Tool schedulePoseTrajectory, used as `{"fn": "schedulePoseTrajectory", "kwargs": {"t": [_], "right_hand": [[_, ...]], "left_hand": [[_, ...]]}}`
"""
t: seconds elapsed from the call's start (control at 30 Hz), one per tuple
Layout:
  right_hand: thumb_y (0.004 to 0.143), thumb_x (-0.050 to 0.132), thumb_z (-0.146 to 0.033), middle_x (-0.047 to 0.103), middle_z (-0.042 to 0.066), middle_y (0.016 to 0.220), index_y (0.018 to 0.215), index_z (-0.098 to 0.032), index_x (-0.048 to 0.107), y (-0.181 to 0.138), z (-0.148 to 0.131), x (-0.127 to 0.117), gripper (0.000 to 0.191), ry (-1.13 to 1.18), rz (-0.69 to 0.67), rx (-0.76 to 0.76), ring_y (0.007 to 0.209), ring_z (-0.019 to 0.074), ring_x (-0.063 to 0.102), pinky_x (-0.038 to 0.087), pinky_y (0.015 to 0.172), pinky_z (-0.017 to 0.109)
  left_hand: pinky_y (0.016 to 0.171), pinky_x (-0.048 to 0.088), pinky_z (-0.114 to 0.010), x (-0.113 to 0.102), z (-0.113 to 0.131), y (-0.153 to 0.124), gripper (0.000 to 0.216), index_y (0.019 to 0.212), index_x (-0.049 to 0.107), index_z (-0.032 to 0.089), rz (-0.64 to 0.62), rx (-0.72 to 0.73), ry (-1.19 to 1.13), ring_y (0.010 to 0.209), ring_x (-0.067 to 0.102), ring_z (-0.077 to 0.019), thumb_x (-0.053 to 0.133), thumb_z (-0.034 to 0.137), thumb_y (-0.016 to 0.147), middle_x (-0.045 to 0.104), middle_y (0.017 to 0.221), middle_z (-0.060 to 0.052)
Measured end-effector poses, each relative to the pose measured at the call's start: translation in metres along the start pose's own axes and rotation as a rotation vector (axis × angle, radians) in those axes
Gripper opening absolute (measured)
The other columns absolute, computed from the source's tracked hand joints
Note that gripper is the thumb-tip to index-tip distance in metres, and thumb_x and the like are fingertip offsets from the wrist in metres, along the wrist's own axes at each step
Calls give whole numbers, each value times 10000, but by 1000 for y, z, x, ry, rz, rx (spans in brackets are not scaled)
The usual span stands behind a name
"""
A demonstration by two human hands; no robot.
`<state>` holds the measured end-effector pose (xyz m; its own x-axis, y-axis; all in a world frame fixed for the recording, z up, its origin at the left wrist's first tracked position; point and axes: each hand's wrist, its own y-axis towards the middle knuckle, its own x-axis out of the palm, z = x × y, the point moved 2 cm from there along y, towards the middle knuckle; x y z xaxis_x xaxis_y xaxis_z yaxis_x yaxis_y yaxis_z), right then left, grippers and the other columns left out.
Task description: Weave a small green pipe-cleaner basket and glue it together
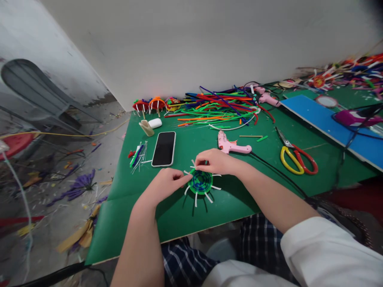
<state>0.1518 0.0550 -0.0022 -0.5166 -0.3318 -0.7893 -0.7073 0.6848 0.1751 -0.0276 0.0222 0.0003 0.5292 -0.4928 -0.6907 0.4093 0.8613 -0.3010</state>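
Left hand (167, 184): you are pinching the left rim of the woven disc (201, 182) between thumb and forefinger.
Right hand (217, 161): you are gripping its upper-left rim with your fingertips, near the left ones.
Disc position: it is showing between your hands, over the near part of the green table (119, 227), white spokes sticking out; whether it is touching the tabletop, I cannot tell.
Pink glue gun (229, 145): lying just beyond your right hand.
Phone (164, 148): lying beyond your left hand.
Scissors (287, 143): resting right of the glue gun.
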Motion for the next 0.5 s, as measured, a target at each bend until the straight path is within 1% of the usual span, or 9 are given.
{"fn": "schedulePoseTrajectory", "kwargs": {"t": [0.13,0.27,0.37,0.5], "right_hand": [[777,516,-227,627,1,746,747,-181,601,1,0,3,101,12,-5,-14,685,111,536,328,577,212],[777,522,-239,627,2,737,749,-175,604,1,-1,3,108,9,20,-6,675,108,535,328,567,210],[778,520,-235,627,3,744,750,-174,602,2,-1,2,106,-1,31,0,679,106,534,328,570,211],[777,521,-233,623,2,741,746,-173,598,2,0,3,102,-3,42,-2,678,106,533,329,572,210]], "left_hand": [[448,150,-246,5,-1,1,445,444,405,160,-37,-5,16,464,206,-77,430,512,715,256,471,43],[446,125,-254,8,-2,3,439,418,381,163,-19,1,38,456,180,-77,438,483,714,228,458,43],[447,137,-248,7,-4,4,441,424,366,168,44,-6,74,453,201,-79,444,497,707,252,449,42],[471,191,-226,3,-1,3,396,516,388,173,187,23,132,484,292,-87,455,517,701,351,491,41]]}}
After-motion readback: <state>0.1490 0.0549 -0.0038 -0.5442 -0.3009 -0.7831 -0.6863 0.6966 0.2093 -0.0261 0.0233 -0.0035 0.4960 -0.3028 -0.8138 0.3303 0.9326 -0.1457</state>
